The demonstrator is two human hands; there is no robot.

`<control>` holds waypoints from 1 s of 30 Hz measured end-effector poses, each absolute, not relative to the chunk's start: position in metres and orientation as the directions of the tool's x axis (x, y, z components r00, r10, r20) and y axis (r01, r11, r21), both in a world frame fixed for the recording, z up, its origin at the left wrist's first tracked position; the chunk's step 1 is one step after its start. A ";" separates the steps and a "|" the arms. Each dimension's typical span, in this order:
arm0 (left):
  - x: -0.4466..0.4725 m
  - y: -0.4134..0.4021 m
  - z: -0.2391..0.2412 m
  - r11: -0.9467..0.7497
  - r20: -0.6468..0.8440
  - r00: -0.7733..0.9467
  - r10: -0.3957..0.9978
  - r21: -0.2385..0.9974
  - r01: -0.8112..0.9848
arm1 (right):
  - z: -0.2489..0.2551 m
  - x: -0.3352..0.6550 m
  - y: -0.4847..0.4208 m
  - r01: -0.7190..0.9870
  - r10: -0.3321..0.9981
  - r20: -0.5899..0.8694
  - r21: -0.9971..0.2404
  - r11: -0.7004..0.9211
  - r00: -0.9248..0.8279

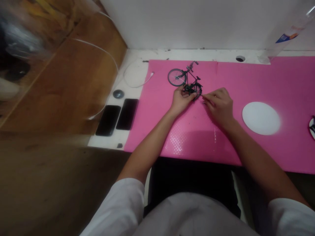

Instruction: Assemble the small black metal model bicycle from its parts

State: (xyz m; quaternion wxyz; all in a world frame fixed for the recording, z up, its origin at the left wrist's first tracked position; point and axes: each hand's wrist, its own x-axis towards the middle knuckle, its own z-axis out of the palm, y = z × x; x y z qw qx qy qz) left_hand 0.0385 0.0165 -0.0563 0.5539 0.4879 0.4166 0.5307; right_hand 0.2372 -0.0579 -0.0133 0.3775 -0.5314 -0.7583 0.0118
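Note:
A small black model bicycle [185, 78] stands on the pink mat [246, 85] near its far edge, front wheel to the left. My left hand [180, 99] is closed around the rear wheel end of the bicycle. My right hand [218, 105] is pinched just right of that rear wheel, fingertips against it; whatever it holds is too small to make out.
A white round disc [261, 118] lies on the mat to the right. Two black phones [117, 118] lie on the white tabletop left of the mat, by a small round grey object [118, 94] and a white cable [137, 80]. A clear bottle [285, 36] stands at the back right.

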 end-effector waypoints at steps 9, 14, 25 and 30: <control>0.040 0.014 -0.054 -0.045 0.060 0.072 0.996 0.982 -0.185 | -0.007 0.242 -0.062 0.860 0.869 0.453 -0.345 0.376 -0.198; 0.043 0.009 -0.050 -0.034 0.048 0.066 0.997 0.980 -0.194 | -0.008 0.239 -0.063 0.917 0.914 0.382 -0.301 0.262 -0.136; 0.050 -0.003 -0.045 0.015 0.007 0.112 0.994 0.981 -0.196 | -0.002 0.236 -0.060 0.956 0.962 0.272 -0.276 0.099 -0.021; 0.050 0.002 -0.051 -0.015 0.027 0.050 0.998 0.975 -0.220 | -0.005 0.234 -0.062 0.890 0.948 0.312 -0.412 0.194 -0.062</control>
